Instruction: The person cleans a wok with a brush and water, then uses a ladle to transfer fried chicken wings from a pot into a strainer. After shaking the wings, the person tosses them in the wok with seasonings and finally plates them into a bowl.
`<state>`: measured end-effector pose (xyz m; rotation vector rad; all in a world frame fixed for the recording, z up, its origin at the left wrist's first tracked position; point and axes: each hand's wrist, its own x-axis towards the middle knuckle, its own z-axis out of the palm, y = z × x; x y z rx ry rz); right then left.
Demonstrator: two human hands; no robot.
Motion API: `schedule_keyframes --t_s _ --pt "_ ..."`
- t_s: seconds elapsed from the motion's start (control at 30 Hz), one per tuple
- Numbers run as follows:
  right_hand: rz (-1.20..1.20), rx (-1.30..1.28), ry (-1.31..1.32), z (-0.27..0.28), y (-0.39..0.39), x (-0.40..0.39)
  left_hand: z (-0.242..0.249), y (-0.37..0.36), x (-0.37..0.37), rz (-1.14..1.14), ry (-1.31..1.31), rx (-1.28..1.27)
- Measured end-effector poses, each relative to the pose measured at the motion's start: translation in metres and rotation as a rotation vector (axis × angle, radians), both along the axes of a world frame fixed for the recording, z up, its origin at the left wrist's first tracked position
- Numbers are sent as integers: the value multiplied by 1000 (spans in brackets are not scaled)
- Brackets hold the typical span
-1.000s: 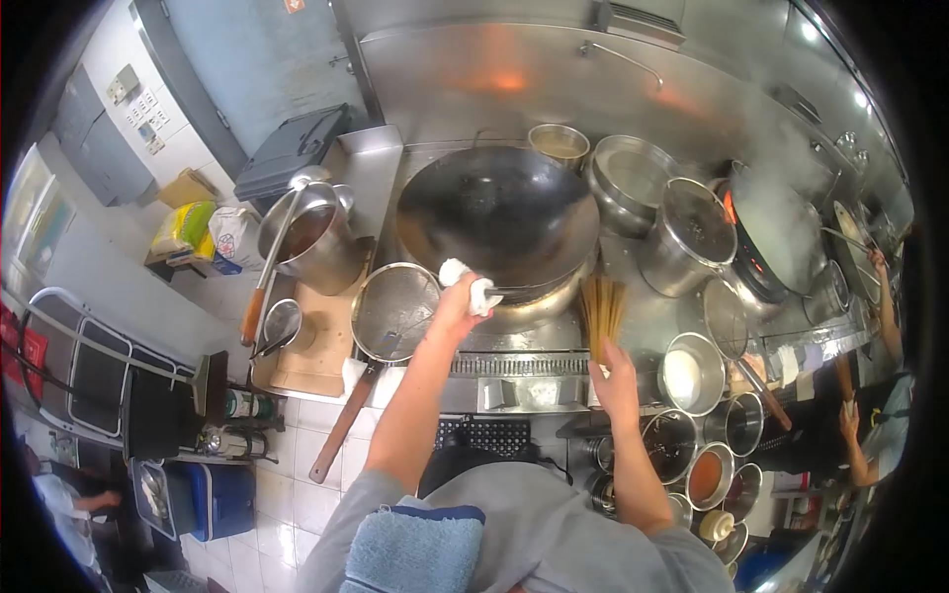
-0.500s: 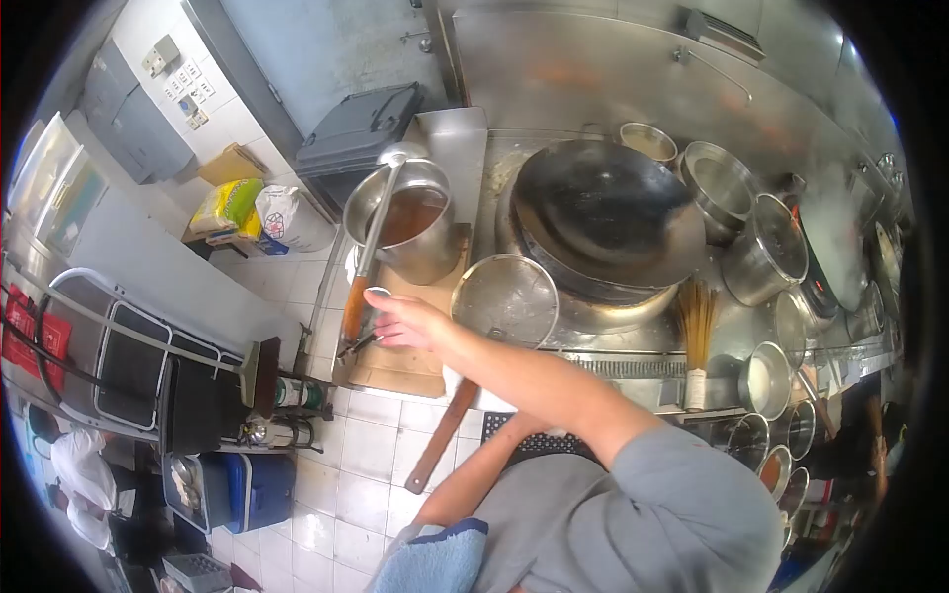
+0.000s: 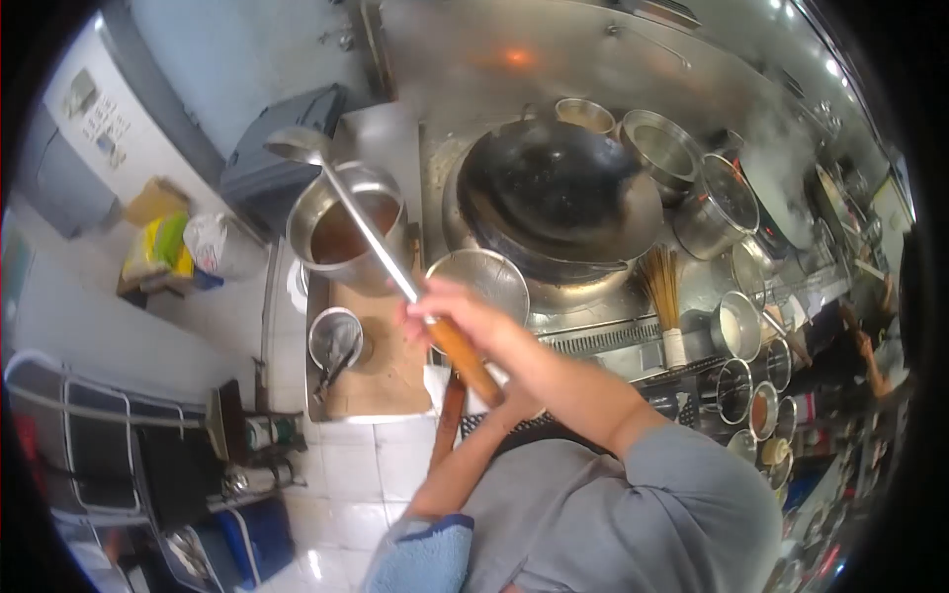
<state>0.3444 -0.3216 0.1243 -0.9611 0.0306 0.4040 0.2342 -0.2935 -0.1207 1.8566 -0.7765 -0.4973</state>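
Ladle (image 3: pixel 386 252) lifted from pot (image 3: pixel 346 232), right hand (image 3: pixel 460 316) gripping handle

1 head-worn camera looks steeply down and forward over the person's shoulders, wide fisheye with dark rounded corners, close to the arms, taking in the stove line (image 3: pixel 613 331) ahead and tiled floor (image 3: pixel 346 465) below.

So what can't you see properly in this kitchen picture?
- Left hand: head view, hidden under the right arm.
- Ladle: its bowl is motion-blurred, so any contents are unclear.
- Small sauce pots: too small and warped near the right edge.
- Steaming wok: veiled by steam.
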Motion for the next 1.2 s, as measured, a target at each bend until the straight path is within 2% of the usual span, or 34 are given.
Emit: schedule_keyframes --t_s 0.03,0.07,0.13,0.2,0.3,0.4,0.43,0.53,0.67,0.87,0.97,1.07,1.1,1.2 --pt "-17 -105 -78 -5 -13 6 11 -4 0 -14 -19 -25" --pt "30 -333 -205 -3 -16 9 22 -4 2 -11 -52 -45" --pt "154 -256 -149 19 -24 0 43 -17 11 -22 -188 -109" --pt "181 -354 -154 29 -27 -5 35 -30 5 97 -201 -82" --pt "139 -516 -172 40 -22 -6 37 -24 2 134 -289 54" --pt "196 -694 -209 41 -25 7 27 -25 -2 138 -183 167" --pt "126 -661 -188 37 -23 13 22 -27 -2 128 -154 198" --pt "234 -469 -80 40 -32 34 13 -33 0 59 -162 301" --pt "166 -169 105 46 -38 26 45 -25 0 69 -103 369" --pt "125 66 119 44 -52 12 58 -21 -2 82 -102 360" --pt "131 364 139 47 -67 4 53 -23 -4 113 -117 350" --pt "170 949 296 55 -87 -14 51 -23 -8 164 -139 352" --pt "161 1100 268 57 -95 -21 55 -21 -10 178 -155 358" --pt "79 1247 266 59 -133 -38 70 -21 -18 246 -156 395"
